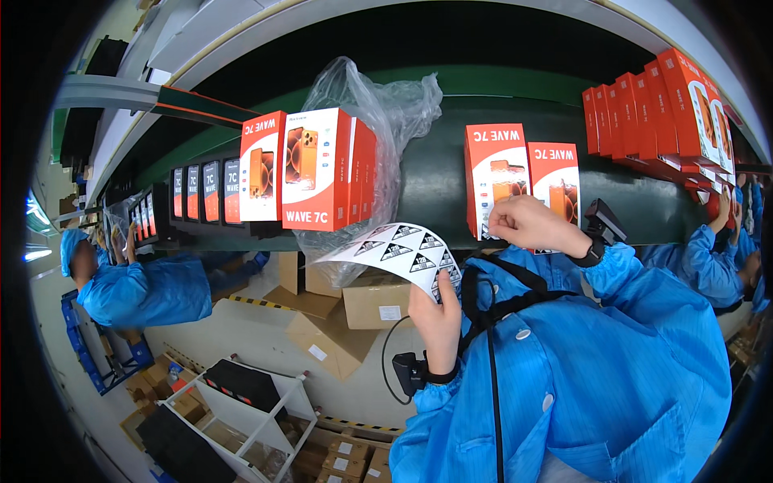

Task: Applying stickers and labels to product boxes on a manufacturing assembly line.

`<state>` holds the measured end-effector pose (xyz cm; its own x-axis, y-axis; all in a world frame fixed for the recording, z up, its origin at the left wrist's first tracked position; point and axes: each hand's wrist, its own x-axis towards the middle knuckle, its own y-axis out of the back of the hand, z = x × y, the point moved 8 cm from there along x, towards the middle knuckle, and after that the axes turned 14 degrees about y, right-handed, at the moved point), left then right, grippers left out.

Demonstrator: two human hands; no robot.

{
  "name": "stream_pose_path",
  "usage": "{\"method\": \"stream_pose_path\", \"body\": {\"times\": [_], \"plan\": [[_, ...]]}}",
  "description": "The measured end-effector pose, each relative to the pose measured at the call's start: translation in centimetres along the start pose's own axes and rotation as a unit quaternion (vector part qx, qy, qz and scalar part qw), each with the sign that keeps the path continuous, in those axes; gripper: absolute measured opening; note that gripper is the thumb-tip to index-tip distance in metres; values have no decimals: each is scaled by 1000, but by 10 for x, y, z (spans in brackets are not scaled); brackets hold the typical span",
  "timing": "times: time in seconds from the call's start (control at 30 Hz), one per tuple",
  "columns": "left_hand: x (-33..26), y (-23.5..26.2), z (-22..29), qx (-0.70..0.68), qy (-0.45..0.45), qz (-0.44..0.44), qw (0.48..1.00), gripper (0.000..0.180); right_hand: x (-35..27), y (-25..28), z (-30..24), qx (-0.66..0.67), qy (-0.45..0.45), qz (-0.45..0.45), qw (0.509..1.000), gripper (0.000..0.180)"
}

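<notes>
My left hand (436,322) is closed on a curled white sheet of stickers (378,251) printed with black triangular labels. My right hand (535,225), its fingers pressed together, is at the lower part of a red and white phone box (493,149). Whether a sticker sits between those fingertips is hidden. Close beside that box, to its right, lies a second phone box (554,165), partly covered by my right hand. Both boxes rest on a dark green work surface (443,173).
More phone boxes (312,173) stand to the left beside a clear plastic bag (342,84). Dark phone packages (211,193) line up further left. A row of red boxes (644,113) is at the right. Cardboard cartons (374,302) and a white rack (258,427) occupy the floor; blue-clad people (149,290) work nearby.
</notes>
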<state>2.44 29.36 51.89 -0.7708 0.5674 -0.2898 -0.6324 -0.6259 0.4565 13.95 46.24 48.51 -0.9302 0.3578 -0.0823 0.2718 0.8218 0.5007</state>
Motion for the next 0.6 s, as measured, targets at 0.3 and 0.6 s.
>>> {"method": "stream_pose_path", "body": {"times": [0.3,0.6], "plan": [[0,-5,1,-6,-7,-12,1000,18,4,-4,-2,-60,18,12,998,13],[-2,-5,4,1,-27,-4,1000,18,3,-4,-4,-67,40,33,996,13]]}}
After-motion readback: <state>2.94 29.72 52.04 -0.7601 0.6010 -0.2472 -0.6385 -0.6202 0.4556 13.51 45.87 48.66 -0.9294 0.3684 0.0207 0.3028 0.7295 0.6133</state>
